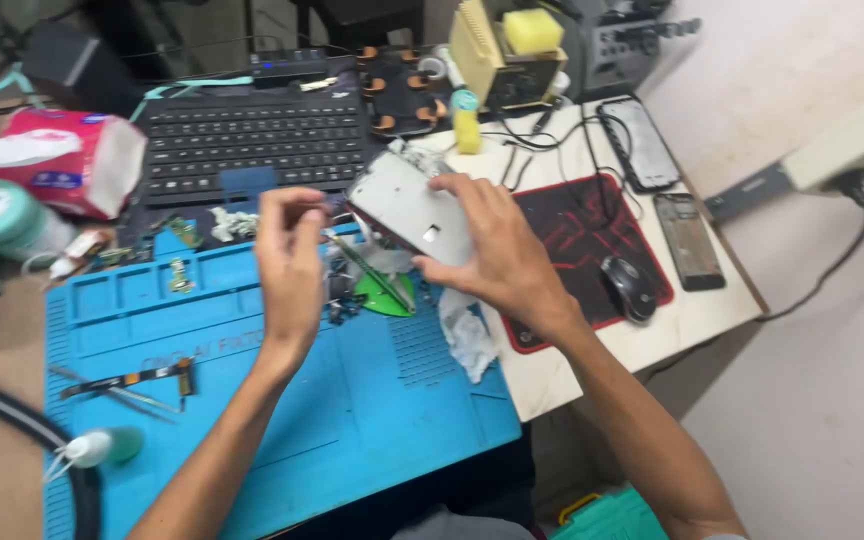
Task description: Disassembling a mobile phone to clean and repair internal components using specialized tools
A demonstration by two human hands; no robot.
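**Opened phone held over the blue repair mat**

While the right hand (497, 250) grips a silver-grey phone body (407, 205) from its right side, fingers curled over the top edge and thumb underneath, the device hangs tilted above the upper middle of the blue repair mat (352, 420). Its flat back faces the camera; what lies on its underside cannot be made out. The left hand (290, 262) meets the phone's lower left corner, thumb and fingers pinched closed there, though whether they clasp a small part or only the edge is too blurred to tell.

Directly under the phone, on the mat, lie a green triangular pick (387, 295), a thin strip-like part and some crumpled white tissue (467, 335). Toward the mat's lower left edge rest tweezers (117, 392) and a flat cable piece, with a small white squeeze bottle (92, 448) at the corner. Behind the mat sits a black keyboard (257, 140), and left of that a pink tissue pack (77, 160). Right of the mat, a red and black mouse pad (572, 225) carries a dark mouse (630, 287); beyond it two dark phones (687, 240) lie flat on the pale table.
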